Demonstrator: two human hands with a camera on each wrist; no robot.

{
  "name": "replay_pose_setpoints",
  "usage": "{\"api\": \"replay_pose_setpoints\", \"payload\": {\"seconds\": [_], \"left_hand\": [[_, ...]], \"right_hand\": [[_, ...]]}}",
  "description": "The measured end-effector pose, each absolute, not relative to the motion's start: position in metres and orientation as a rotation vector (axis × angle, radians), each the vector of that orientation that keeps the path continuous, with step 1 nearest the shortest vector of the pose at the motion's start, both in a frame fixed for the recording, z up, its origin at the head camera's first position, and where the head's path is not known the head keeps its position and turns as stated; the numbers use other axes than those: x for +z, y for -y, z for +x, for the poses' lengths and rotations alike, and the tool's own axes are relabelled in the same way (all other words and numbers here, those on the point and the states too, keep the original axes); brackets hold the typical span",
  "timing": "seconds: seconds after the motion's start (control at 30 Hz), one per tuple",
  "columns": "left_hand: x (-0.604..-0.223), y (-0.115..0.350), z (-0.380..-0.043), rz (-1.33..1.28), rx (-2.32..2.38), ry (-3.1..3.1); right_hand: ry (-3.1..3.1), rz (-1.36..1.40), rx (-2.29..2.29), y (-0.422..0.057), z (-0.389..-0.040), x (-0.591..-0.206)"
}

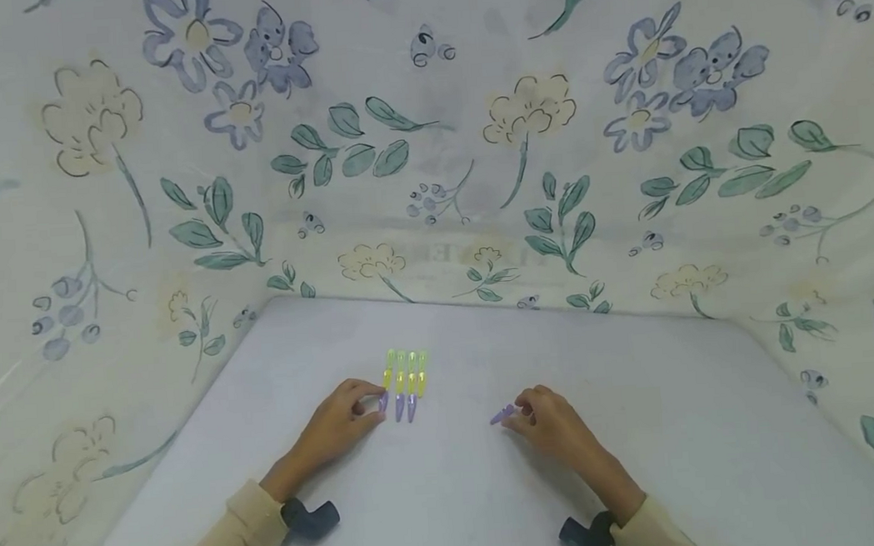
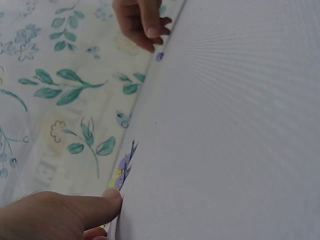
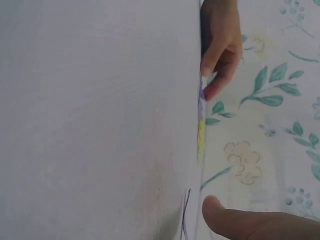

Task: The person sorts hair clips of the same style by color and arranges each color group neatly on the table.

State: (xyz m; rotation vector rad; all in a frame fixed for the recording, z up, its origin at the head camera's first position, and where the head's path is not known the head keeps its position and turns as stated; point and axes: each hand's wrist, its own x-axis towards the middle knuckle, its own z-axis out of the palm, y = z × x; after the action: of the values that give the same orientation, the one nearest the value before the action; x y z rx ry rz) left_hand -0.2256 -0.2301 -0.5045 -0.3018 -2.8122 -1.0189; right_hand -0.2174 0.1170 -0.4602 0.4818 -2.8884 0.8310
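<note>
Small tapered hair clips lie in rows on the white tabletop in the head view: several green clips (image 1: 400, 359) at the far side, yellow clips (image 1: 401, 382) below them, purple clips (image 1: 400, 407) nearest me. My left hand (image 1: 337, 421) pinches the leftmost purple clip (image 1: 383, 402) between thumb and forefinger, at the row's left end. To the right of the rows, my right hand (image 1: 555, 426) holds another purple clip (image 1: 502, 414) by one end, its tapered tip pointing left. In the right wrist view this clip (image 3: 186, 215) appears edge-on beside my thumb (image 3: 212, 205).
A white table (image 1: 451, 506) spreads under both hands. Floral-patterned sheeting (image 1: 429, 140) rises behind it and along both sides. Dark curved bands (image 1: 309, 519) sit at both wrists, next to the beige sleeves (image 1: 231, 536).
</note>
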Motion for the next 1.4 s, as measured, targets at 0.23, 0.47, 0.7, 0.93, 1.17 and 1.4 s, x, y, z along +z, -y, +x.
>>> {"api": "replay_pose_setpoints", "payload": {"seconds": [0.23,0.47,0.7,0.93,1.17,1.4], "left_hand": [[-0.506,0.231,-0.225,-0.292,-1.009,2.812],[-0.504,0.231,-0.226,-0.285,-1.023,2.816],[-0.503,0.232,-0.223,-0.278,-1.02,2.813],[-0.503,0.23,-0.226,-0.309,-1.004,2.812],[-0.506,0.228,-0.232,-0.327,-1.006,2.809],[-0.509,0.23,-0.227,-0.284,-1.009,2.827]], "right_hand": [[2.902,0.446,0.744,-0.109,-0.218,-0.468],[2.894,0.417,0.677,-0.102,-0.216,-0.472],[2.911,0.423,0.661,-0.098,-0.217,-0.474],[2.926,0.421,0.638,-0.103,-0.218,-0.475],[2.925,0.46,0.708,-0.111,-0.22,-0.474],[2.933,0.504,0.744,-0.113,-0.224,-0.482]]}}
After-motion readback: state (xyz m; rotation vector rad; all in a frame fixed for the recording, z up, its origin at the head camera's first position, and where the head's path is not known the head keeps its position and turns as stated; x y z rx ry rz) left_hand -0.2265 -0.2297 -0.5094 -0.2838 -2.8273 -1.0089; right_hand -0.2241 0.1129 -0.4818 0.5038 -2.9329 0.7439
